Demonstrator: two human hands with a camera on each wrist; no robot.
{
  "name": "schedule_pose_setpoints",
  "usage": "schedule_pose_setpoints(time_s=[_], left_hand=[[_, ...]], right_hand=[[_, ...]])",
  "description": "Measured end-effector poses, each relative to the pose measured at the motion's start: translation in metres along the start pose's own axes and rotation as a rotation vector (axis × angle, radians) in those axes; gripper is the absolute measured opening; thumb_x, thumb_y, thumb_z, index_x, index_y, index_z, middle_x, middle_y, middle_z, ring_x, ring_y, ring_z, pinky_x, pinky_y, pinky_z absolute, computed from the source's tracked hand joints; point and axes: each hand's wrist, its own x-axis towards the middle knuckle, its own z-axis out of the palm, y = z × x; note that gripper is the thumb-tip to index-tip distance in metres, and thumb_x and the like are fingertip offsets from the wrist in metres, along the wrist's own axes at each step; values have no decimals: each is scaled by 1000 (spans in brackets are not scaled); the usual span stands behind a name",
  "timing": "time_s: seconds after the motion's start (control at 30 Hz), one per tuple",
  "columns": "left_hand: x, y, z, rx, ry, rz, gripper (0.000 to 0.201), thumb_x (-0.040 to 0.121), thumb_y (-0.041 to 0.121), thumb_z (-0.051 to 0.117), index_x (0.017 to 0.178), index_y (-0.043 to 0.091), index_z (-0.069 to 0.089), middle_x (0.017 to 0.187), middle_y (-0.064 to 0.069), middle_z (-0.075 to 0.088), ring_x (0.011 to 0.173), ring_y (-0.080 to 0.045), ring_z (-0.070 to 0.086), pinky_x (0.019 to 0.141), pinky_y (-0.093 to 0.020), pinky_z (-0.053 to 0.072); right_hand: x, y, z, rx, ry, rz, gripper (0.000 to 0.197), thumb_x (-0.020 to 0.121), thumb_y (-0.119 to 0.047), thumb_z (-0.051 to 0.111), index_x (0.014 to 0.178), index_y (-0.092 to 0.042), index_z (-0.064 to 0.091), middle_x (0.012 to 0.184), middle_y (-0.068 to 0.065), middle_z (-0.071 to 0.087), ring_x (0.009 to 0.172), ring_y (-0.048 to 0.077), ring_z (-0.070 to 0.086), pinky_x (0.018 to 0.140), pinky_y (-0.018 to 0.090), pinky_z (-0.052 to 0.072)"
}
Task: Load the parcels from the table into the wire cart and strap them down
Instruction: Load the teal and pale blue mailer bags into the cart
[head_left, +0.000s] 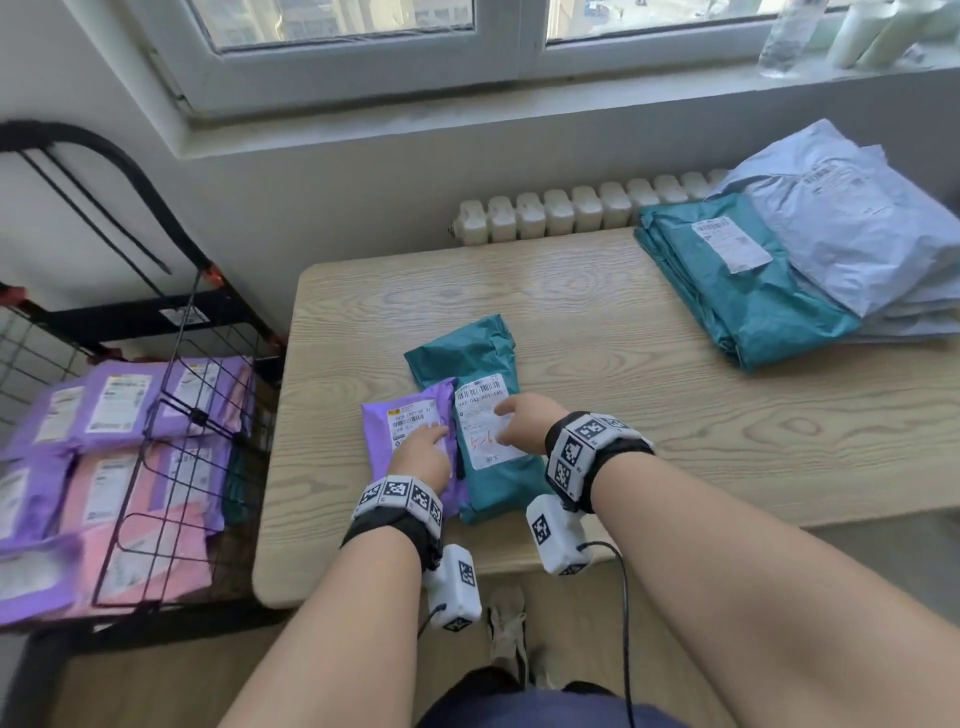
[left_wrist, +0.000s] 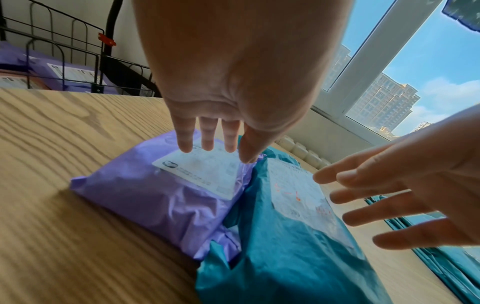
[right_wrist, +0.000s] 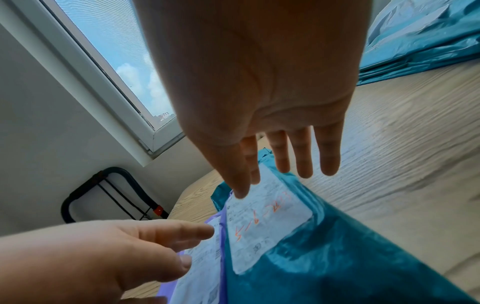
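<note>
Purple parcel (head_left: 402, 434) touching teal parcel (head_left: 480, 415) (both labelled)

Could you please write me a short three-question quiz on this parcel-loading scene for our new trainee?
1. True or false: the left hand is over the purple parcel.
2. What colour is the writing on the small teal parcel's label?
3. Parcels already in the wire cart are: A) teal and grey, B) purple and pink, C) all white.

Key: 1 true; 2 orange-red; 3 B.

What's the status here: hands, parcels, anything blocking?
Both hands open: left hand over purple parcel, right hand over teal parcel. Neither gripped. Wire cart part-loaded. Nothing blocking.
</note>
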Motion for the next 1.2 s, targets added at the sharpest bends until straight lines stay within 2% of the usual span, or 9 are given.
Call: schedule_pose_setpoints(time_s=[0.3,0.53,0.67,0.8,0.9,0.97,1.03,1.1,1.2], left_hand=[[-25,-40,-17,-54,81,-63,59,87,2,39,142,23,44,151,-1,39,136,-23,39,112,-33,33],[-4,-67,-31,49,-14,-159,50,88,14,46,138,13,43,138,-17,48,125,-36,48,103,-38,42],[4,-89,-35,-7,-104,-123,39,86,13,44,124,10,50,126,-20,56,116,-38,55,98,-39,45],[17,-108,-47,-62,-143,-50,34,85,11,45,118,13,52,119,-14,61,109,-34,58,90,-35,47],[26,-119,-57,-119,-193,-35,21,79,13,55,99,17,53,106,-10,66,99,-29,63,80,-31,47],[29,-125,-67,-175,-168,-51,17,72,12,60,83,21,50,98,-8,68,94,-28,65,82,-33,50],[30,-132,-80,-203,-127,-71,28,74,5,63,70,24,42,94,-7,67,90,-26,64,82,-31,49],[28,-139,-98,-257,-67,-92,24,76,1,62,77,23,52,96,-8,69,92,-27,64,84,-32,50],[28,-151,-124,-346,30,-110,33,78,-2,58,107,12,63,95,-4,67,92,-23,63,79,-26,47]], right_hand=[[-9,-38,40,110,143,-71,36,88,-9,52,122,-10,63,125,10,63,112,27,60,96,33,49],[12,-59,71,184,114,73,42,87,-15,59,129,-12,57,130,8,59,118,25,56,97,30,44],[21,-73,94,158,117,225,10,86,-9,52,95,-12,56,99,11,60,90,27,55,73,28,40],[30,-90,114,235,160,337,30,87,-10,54,117,-7,54,116,13,62,104,30,59,81,30,44],[33,-102,121,302,201,396,33,85,-10,55,119,-8,56,120,14,62,110,31,59,88,30,45],[34,-114,122,350,250,394,37,84,-7,53,120,-9,59,120,13,63,111,31,59,94,32,46],[35,-128,124,393,301,369,37,82,-4,49,114,-13,63,115,12,66,107,31,60,94,34,48],[36,-145,122,422,313,343,34,81,-2,48,105,-15,66,105,10,68,100,30,62,91,36,51],[40,-172,118,432,303,269,22,80,-1,50,78,-21,61,80,0,63,82,26,62,76,34,54]])
